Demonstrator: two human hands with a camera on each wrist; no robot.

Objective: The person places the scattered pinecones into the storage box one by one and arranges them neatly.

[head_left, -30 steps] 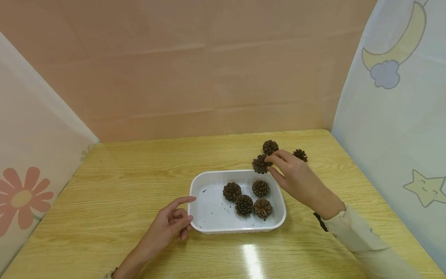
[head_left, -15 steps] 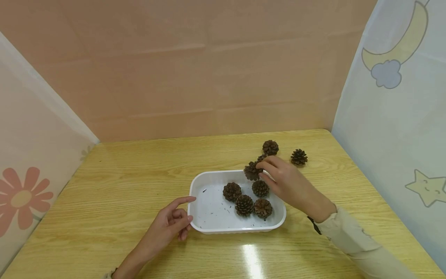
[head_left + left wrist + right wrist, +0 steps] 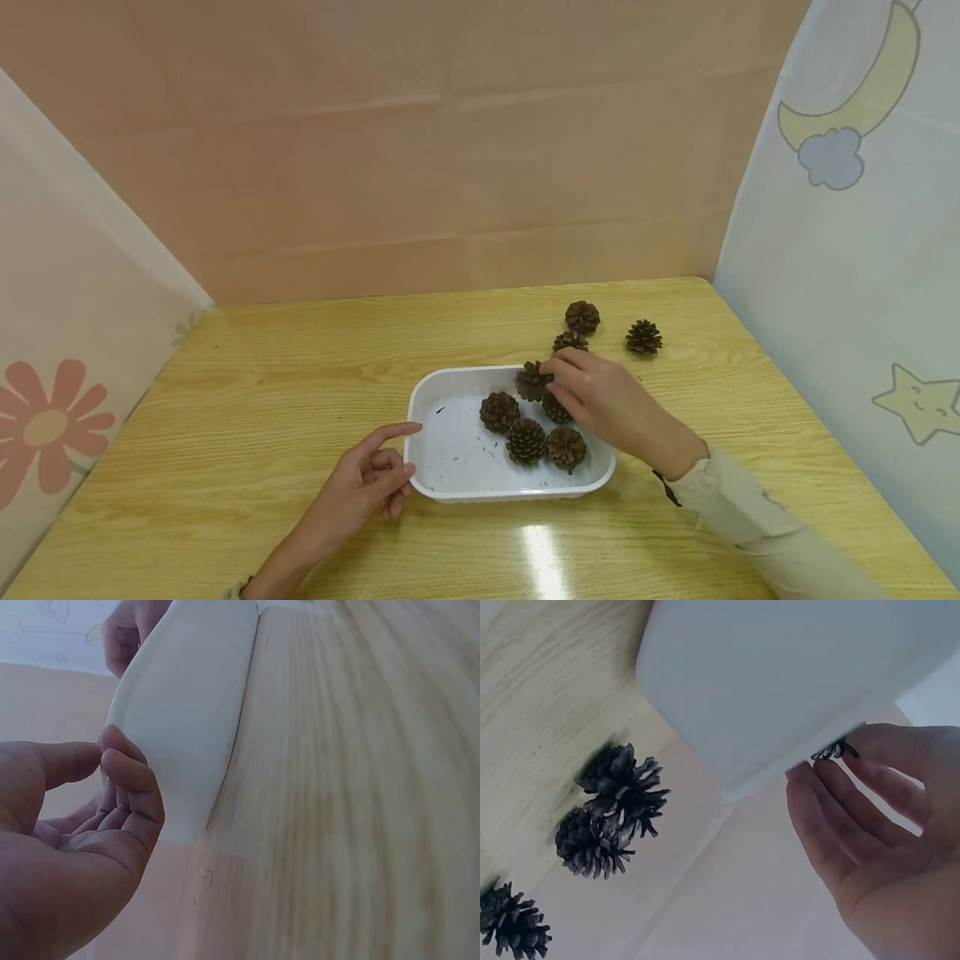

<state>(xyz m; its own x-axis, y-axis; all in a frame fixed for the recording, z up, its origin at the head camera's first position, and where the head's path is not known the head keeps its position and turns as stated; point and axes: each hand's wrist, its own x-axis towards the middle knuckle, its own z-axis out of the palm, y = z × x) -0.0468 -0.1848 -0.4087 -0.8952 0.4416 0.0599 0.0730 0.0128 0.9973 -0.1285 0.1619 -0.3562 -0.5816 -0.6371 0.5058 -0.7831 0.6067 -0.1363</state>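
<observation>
A white plastic tray (image 3: 465, 375) stands on the wooden table, and several pine cones (image 3: 525, 442) lie in its right half. With its thumb and fingers, my left hand (image 3: 367, 475) holds the tray's left rim; in the left wrist view the fingers are curled beside the tray wall. My right hand (image 3: 611, 400) pinches a brown pine cone (image 3: 531, 382) over the tray's back right part, partly covering another cone (image 3: 557, 408). Only a sliver of the held cone shows above the fingertips in the right wrist view.
Behind the tray on the table (image 3: 300, 367) sit a pine cone (image 3: 582, 317), a second cone (image 3: 572, 342) close to the back rim, and a third cone (image 3: 643, 337) farther right. Fabric walls (image 3: 450, 183) enclose the table at back and sides. Small dark bits litter the tray floor.
My right hand has carried the pinched pine cone left and toward me, from behind the back rim to over the tray. The left hand and the tray have stayed in place.
</observation>
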